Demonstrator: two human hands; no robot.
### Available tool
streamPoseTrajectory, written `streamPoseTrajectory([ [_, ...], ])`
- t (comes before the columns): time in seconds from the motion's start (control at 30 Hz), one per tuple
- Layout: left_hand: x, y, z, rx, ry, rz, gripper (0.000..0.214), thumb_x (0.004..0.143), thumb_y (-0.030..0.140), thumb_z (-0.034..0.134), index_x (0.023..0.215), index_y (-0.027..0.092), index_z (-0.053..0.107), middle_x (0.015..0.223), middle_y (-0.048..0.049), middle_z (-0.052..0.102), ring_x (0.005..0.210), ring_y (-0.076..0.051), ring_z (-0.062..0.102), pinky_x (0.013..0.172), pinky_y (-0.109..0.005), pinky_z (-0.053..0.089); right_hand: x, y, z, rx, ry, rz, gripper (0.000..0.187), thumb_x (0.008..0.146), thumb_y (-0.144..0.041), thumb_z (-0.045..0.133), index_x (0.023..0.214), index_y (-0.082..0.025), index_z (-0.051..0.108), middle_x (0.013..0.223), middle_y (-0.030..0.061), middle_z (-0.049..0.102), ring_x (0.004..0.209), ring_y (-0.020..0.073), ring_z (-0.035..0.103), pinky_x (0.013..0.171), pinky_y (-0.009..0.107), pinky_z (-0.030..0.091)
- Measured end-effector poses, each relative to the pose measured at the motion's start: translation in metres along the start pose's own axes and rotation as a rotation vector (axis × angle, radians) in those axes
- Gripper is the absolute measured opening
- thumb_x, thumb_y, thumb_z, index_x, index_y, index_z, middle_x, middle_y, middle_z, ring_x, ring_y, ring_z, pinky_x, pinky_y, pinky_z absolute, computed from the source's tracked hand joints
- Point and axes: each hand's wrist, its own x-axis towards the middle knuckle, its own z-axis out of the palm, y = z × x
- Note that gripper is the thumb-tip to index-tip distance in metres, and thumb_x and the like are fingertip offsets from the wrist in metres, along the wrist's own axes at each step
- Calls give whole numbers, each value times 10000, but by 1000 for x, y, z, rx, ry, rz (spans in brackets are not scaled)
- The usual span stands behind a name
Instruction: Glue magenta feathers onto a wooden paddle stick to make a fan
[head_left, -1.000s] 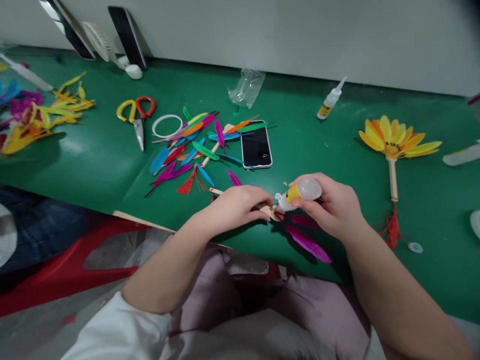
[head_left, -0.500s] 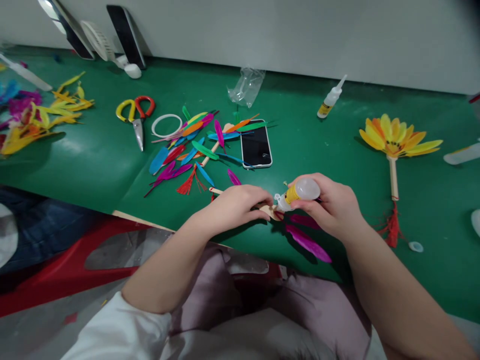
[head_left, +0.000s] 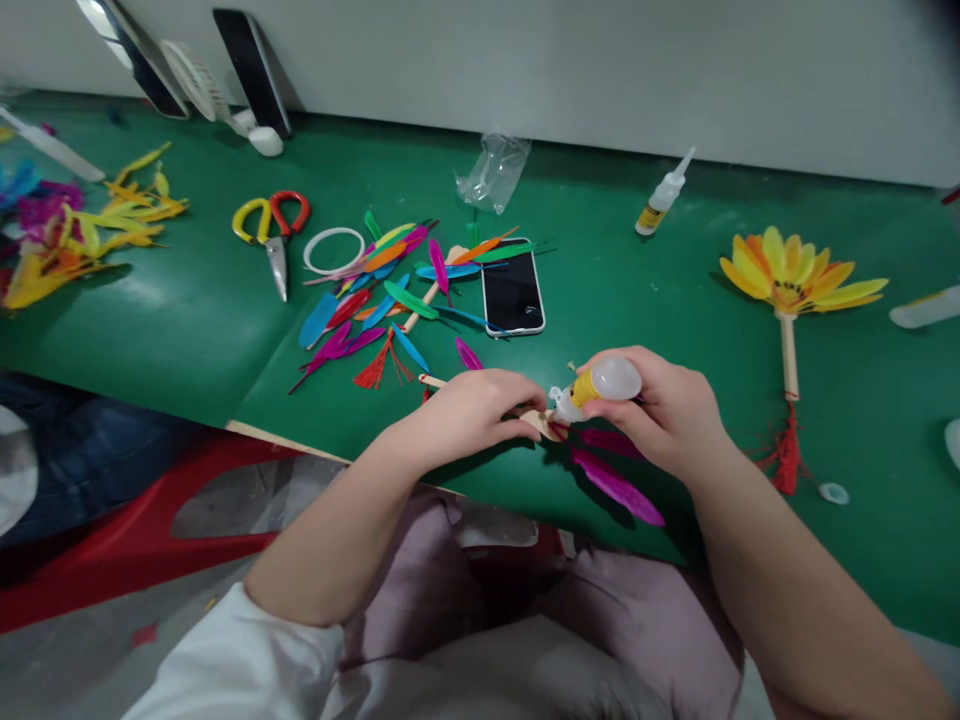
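Evidently, the work is close to the front edge of the green desk [head_left: 600, 240], leaving little margin on the wearer's side. The right hand [head_left: 664, 410] is closed round a bottle; the left hand [head_left: 480, 415] is pinched on a wooden piece. Room for movement appears to lie ahead, between the yellow-feather fan [head_left: 790, 350] and the phone [head_left: 514, 290]. The bottle [head_left: 604, 383], tipped nozzle-down, calls for light, even squeezing, as excess could flood so small a surface. The magenta feathers [head_left: 619, 490] project rightward below the right hand and should not be knocked. The wooden piece [head_left: 541, 425], between both hands, should be steadied. Contact with the nozzle [head_left: 559, 411] cannot be confirmed.
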Motion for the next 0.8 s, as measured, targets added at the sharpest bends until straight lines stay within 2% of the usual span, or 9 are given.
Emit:
streamPoseTrajectory([
  [0.2, 0, -1, 1, -2, 0, 5, 258, 803, 373, 512, 969, 178, 551, 869, -15, 592, 820, -139, 532, 689, -216, 362, 0, 1, 0, -3, 22, -25, 233, 764, -429, 542, 852, -214, 561, 777, 8, 650, 628, 123, 590, 523, 215, 402],
  [0.53, 0, -1, 0, -8, -2, 6, 260, 800, 378, 516, 971, 185, 556, 866, -8, 595, 811, -137, 533, 669, -212, 353, -1, 4, 0, 104, 45, 43, 270, 747, -458, 550, 866, -215, 564, 753, 6, 633, 582, 121, 563, 503, 226, 402],
  [0.7, 0, -1, -1, -16, -4, 5, 243, 797, 371, 525, 949, 184, 556, 871, -2, 601, 819, -136, 535, 672, -210, 353, -1, 7, 1, 402, 154, 111, 335, 761, -518, 492, 871, -212, 571, 778, 18, 607, 584, 118, 546, 478, 236, 402],
  [0.8, -1, -2, -1, -20, 3, 4, 236, 795, 367, 528, 941, 184, 557, 866, -1, 604, 817, -134, 539, 669, -209, 354, 0, 10, 2, 662, 160, 223, 352, 765, -531, 474, 877, -210, 566, 742, 15, 591, 460, 83, 472, 373, 222, 348],
])
